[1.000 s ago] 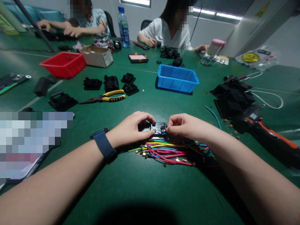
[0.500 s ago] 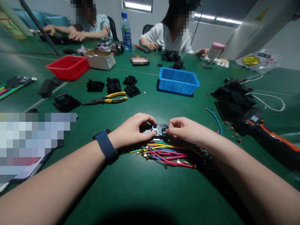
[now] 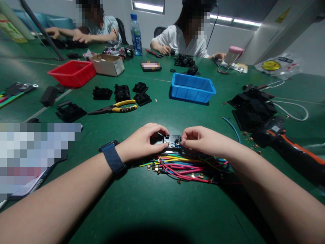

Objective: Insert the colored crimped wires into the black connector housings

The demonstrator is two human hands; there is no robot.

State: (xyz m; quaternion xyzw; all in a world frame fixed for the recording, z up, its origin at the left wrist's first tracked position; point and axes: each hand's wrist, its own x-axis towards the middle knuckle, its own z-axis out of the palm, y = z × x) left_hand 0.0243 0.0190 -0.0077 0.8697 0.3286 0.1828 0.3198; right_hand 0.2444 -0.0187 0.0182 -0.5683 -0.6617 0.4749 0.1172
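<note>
A small black plastic housing [image 3: 173, 139] lies between my hands, with metal contacts showing inside. My left hand [image 3: 142, 142], with a dark watch on the wrist, grips its left side between thumb and fingers. At the right edge, the fingertips of my right hand [image 3: 199, 138] are pinched on a thin blue wire [image 3: 175, 145] that runs into the housing. How far the wire's end is seated cannot be made out. Just nearer to me lies a bundle of red, yellow, blue and green wires [image 3: 181, 166] with brass terminals, partly under my right forearm.
Yellow-handled pliers [image 3: 124, 106] and several black housings [image 3: 122, 92] lie beyond my left hand. Farther back are a blue bin [image 3: 193, 88], a red bin [image 3: 72, 74] and a white box [image 3: 108, 65]. A black-and-orange tool [image 3: 284, 142] lies at right. Two people sit opposite.
My right fingertips have shifted very slightly at the housing's right edge, still pinching the blue wire. My left hand keeps its grip. The whole view has moved a little.
</note>
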